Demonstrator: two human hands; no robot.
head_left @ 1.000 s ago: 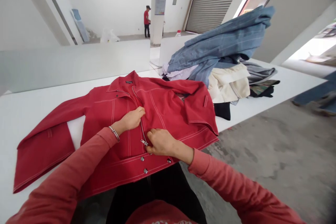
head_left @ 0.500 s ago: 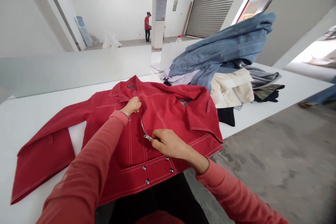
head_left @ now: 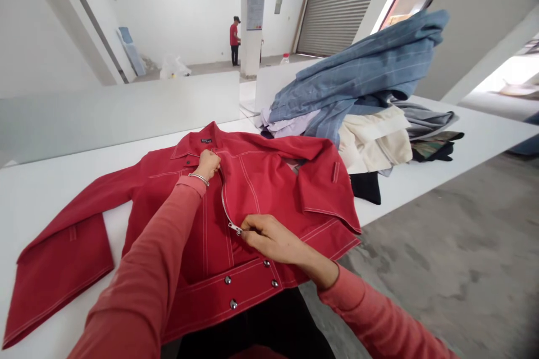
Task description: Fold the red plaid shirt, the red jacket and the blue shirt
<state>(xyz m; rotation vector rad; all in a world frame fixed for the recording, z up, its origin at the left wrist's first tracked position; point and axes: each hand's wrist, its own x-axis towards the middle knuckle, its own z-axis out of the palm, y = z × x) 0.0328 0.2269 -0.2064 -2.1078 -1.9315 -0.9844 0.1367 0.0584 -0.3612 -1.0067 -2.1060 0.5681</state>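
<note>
A red jacket [head_left: 273, 182] with white stitching lies spread on the white table [head_left: 425, 179], its collar away from me and its snap-buttoned hem at the near edge. My left hand [head_left: 208, 166], a silver bangle at its wrist, is closed on the front edge just below the collar. Lower down, my right hand [head_left: 269, 237] pinches the front edge at the zipper [head_left: 225, 205]. Its metal slider and pull [head_left: 234, 228] show beside my right fingertips. Between the two hands the zipper edge runs in a slight curve.
A heap of folded clothes stands at the right: blue checked cloth [head_left: 362, 73], a cream garment [head_left: 374, 137] and grey fabric [head_left: 425, 119]. Behind the jacket runs a low frosted panel [head_left: 126, 115]. A person in red [head_left: 234, 39] stands far back near a pillar [head_left: 252, 39].
The view has shifted slightly, and the jacket's near hem and left sleeve sit a little lower in it. Both hands keep their holds on the jacket front.
</note>
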